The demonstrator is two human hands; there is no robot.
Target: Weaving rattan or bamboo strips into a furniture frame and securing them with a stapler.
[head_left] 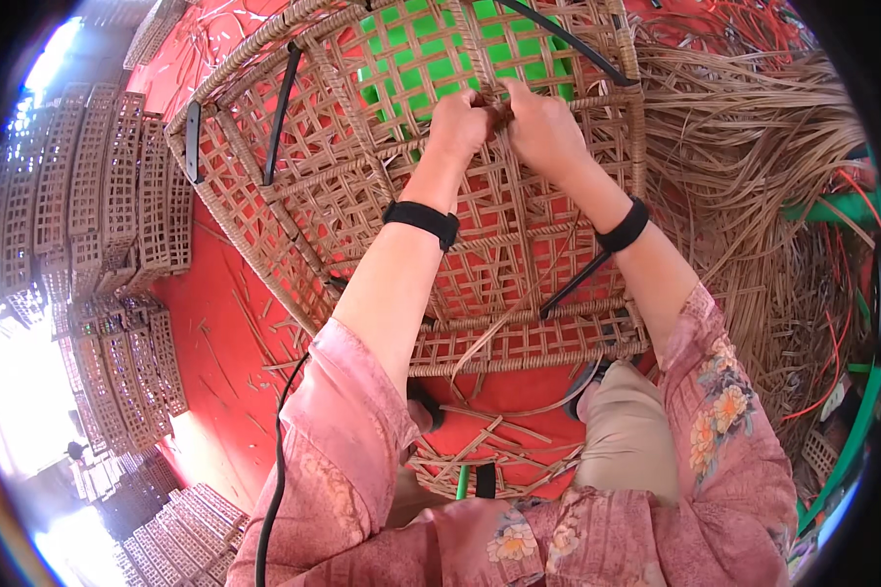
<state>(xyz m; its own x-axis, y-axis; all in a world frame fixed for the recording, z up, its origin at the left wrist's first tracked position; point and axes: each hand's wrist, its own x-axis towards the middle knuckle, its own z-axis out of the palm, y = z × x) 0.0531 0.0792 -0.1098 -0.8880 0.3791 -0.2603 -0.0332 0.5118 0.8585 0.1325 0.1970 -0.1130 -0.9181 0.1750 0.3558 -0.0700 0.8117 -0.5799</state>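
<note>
A large woven rattan frame (480,262), with open lattice panels and wrapped edges, tilts in front of me above my feet. At its upper middle, my left hand (460,125) and my right hand (546,135) meet over a wrapped crossbar. Both have curled fingers, pinched on a brown rattan strip (502,119) at the bar; most of the strip is hidden by the fingers. Black straps (282,115) run across several corners of the frame. Loose strip ends (494,333) hang over its near edge.
Behind the lattice stands a bright green plastic stool (411,59). Long rattan strips (744,137) lie heaped at the right. Stacks of woven panels (88,186) line the left. Scraps litter the red floor (210,333), and a black cable (279,460) hangs by my left sleeve.
</note>
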